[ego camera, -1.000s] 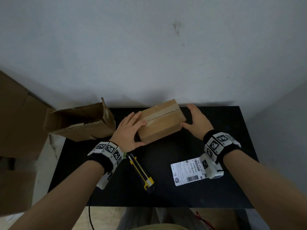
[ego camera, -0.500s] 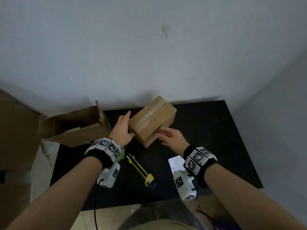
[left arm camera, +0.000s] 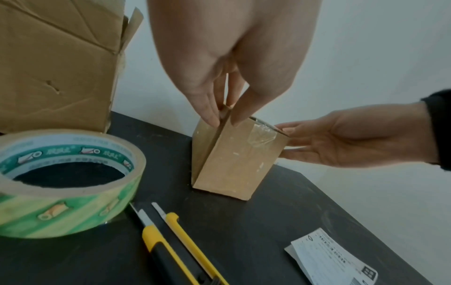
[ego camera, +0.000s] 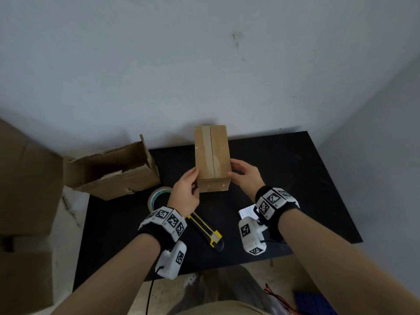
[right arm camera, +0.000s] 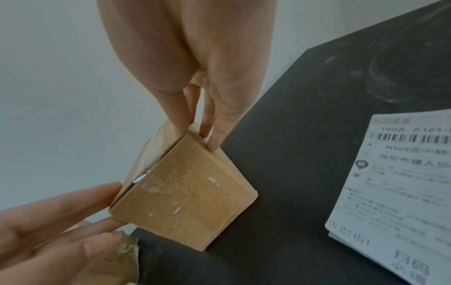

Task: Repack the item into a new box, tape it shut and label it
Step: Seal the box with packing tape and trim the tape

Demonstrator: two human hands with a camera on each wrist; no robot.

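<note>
A small brown cardboard box, sealed with clear tape along its top seam, lies lengthwise on the black table. My left hand holds its near left corner, thumb on the near face and fingers on the left side; the left wrist view shows this pinch on the box. My right hand holds the near right corner, thumb on top and fingers down the right side of the box. A white shipping label lies under my right wrist.
An open, torn cardboard box lies on its side at the table's left back corner. A tape roll sits by my left wrist, a yellow and black utility knife behind it. Large cardboard pieces stand to the left. The wall is close behind.
The small box has turned from a slanted position to point straight away from me. Both hands have shifted to its near corners. The tape roll has come into sight.
</note>
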